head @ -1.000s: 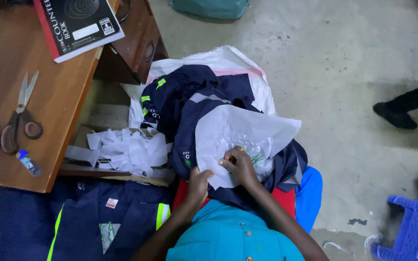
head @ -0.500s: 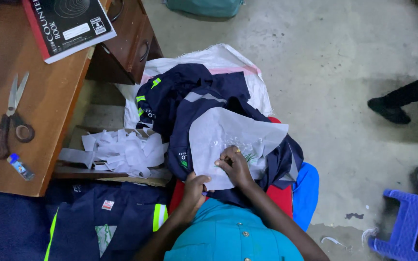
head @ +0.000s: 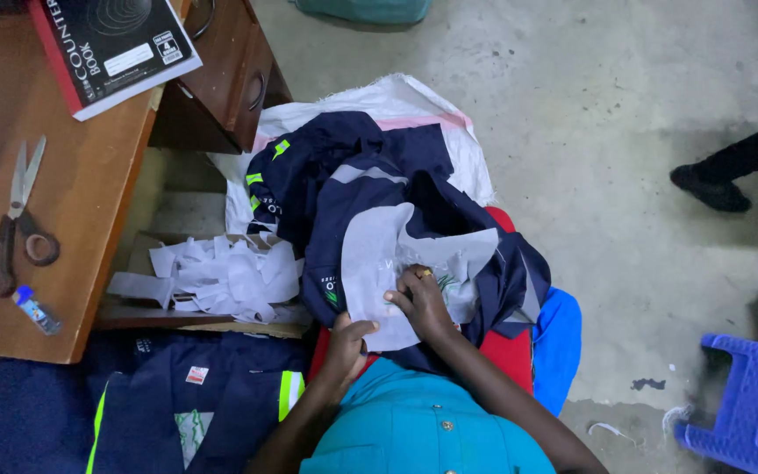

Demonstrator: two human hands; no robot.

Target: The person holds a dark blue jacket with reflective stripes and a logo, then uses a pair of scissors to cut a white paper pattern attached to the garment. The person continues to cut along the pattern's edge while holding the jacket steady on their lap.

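- Change vs earlier frames: little. Both hands stay on the grey backing sheet (head: 379,263); the right hand (head: 423,303) sits at about the same spot on it, the left hand (head: 348,338) still at the sheet's lower edge. View shifts slightly, the work does not.
- Reading: looks like slow peeling or picking at one spot on the sheet, not a reposition; progress over this second seems small.
- Right hand: fingers together, pinched down on the sheet near a green mark; a ring shows on one finger.
- Left hand: closed on the sheet's bottom edge, holding it in place.
- Sheet: pale grey, thin, creased, upper corner curling; lies on a navy garment (head: 353,184) with grey bands and lime patches, centre of frame, on the lap.
- Around it: white sack (head: 414,101) under the garment; pile of torn grey-white scraps (head: 221,276) left of centre; scissors (head: 15,219) and book (head: 111,48) on the counter (head: 81,193), upper left; blue stool (head: 747,395) lower right.
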